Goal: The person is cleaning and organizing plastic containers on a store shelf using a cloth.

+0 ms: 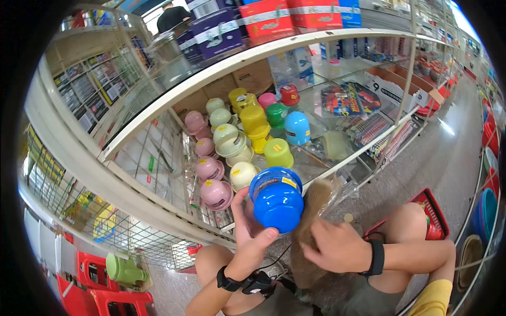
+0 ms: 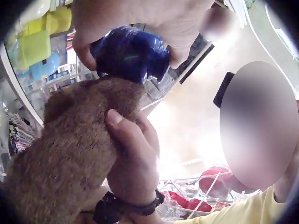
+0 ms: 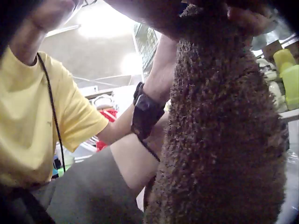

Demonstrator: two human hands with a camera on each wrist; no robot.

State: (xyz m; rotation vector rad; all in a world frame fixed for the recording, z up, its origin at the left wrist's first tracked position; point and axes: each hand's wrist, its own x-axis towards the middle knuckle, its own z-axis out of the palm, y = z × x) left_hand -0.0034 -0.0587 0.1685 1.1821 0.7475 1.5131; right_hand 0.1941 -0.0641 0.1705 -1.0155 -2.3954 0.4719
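Observation:
My left hand (image 1: 250, 234) grips a shiny blue plastic pot (image 1: 278, 209) with a wide rim and a yellow sticker. In the left wrist view the fingers of that hand curl down both sides of the pot (image 2: 126, 53). A fuzzy brown cloth (image 2: 74, 140) lies against the pot, hiding part of it. My right hand (image 1: 340, 246) holds this cloth, its thumb pressed on the fabric in the left wrist view. Close up, the hanging cloth (image 3: 224, 121) fills much of the right wrist view.
Pink, cream, yellow and green pots (image 1: 255, 122) stand in rows on a glass shelf (image 1: 316, 152), beside a light blue pot (image 1: 298, 128). A white shelf rail (image 1: 221, 66) runs above, bearing boxes (image 1: 266, 20). A red basket (image 1: 437, 216) sits right; red stools (image 1: 121, 300) stand lower left.

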